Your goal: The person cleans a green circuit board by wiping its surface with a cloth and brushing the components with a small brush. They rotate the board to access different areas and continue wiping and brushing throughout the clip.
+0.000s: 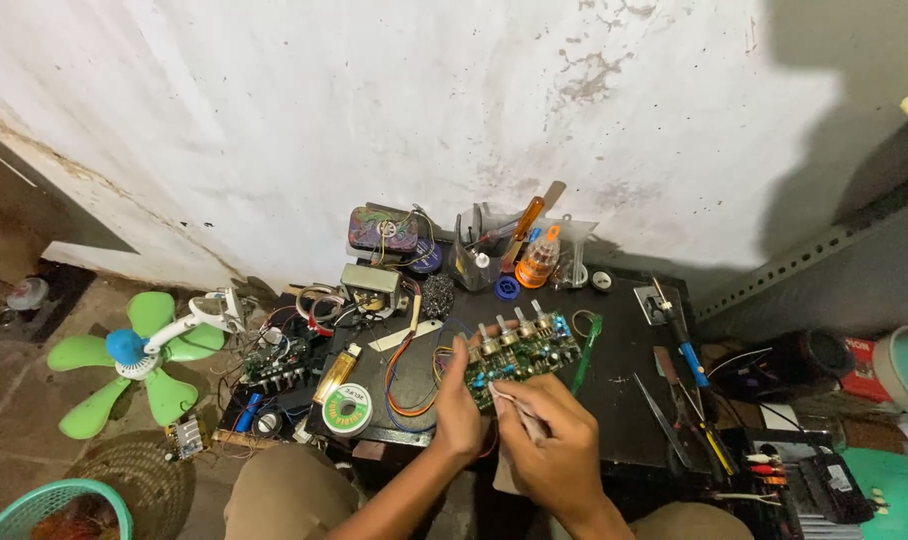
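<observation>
The left hand [456,410] grips the near left edge of a green circuit board [519,355], propping it tilted so its face meets the view. The right hand [554,450] is pinched around slim tweezers [509,405], their tip touching the board's near edge, just right of the left thumb. Coloured wires [409,385] trail leftward from the grip.
</observation>
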